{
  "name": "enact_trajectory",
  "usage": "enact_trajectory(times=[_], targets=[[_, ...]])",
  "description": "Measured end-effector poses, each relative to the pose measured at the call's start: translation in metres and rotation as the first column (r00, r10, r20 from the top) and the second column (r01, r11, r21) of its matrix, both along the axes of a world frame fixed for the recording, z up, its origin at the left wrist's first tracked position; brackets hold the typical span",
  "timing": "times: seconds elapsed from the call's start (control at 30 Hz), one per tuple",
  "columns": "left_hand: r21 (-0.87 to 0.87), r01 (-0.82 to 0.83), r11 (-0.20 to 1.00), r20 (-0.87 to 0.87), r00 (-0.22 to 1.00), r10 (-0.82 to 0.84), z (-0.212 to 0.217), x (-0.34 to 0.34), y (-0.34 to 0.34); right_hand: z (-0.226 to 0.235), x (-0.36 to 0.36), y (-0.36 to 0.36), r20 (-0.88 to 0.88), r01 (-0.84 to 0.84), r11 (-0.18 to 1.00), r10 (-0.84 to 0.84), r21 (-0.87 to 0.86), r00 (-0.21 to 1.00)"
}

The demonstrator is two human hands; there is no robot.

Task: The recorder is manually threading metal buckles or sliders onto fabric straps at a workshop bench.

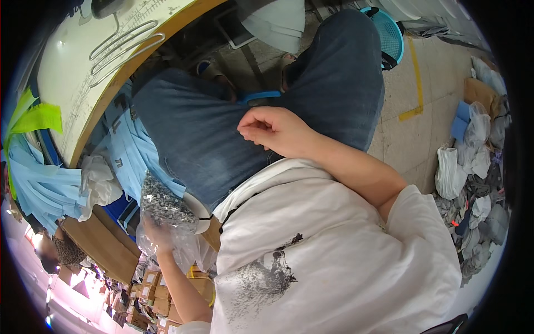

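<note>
At the lower left, a clear plastic bag (167, 206) bulges with many tiny dark and silvery pieces. My left hand (158, 232) is at the bag's near side, blurred and partly behind the plastic. Its fingers do not show clearly, so I cannot tell whether it grips the bag or the pieces. Above my lap, between my denim-clad thighs (189, 139), my right hand (275, 131) is closed, with the fingers curled in and the thumb against them. Whatever they may hold is hidden.
A pale worktable (72, 72) with a wood-coloured edge carries a bent wire rack (128, 50). Light blue fabric pieces (39, 178) hang beside it. Cardboard boxes (100, 245) stand at lower left, a turquoise basket (389, 36) at the top, bagged cloth (473, 189) at right.
</note>
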State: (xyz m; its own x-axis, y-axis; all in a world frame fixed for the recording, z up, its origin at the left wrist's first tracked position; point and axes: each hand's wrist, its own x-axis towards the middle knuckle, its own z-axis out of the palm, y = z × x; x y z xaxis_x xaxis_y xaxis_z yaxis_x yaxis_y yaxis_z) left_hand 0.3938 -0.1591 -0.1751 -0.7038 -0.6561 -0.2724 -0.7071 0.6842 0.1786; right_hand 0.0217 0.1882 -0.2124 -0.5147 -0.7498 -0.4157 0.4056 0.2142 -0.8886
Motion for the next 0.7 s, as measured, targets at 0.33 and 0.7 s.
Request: enact_trajectory(times=[0.33,0.7], targets=[[0.914,-0.316,0.254,-0.075,0.484,0.872,0.039,-0.011,0.001,-0.005,-0.011,-0.004,0.286,0.08,0.997,-0.082,0.02,0.955],[0.94,-0.34,0.002,0.107,0.302,0.947,0.055,-0.018,0.006,-0.007,-0.015,-0.009,0.316,0.116,0.992,-0.126,0.053,0.94]])
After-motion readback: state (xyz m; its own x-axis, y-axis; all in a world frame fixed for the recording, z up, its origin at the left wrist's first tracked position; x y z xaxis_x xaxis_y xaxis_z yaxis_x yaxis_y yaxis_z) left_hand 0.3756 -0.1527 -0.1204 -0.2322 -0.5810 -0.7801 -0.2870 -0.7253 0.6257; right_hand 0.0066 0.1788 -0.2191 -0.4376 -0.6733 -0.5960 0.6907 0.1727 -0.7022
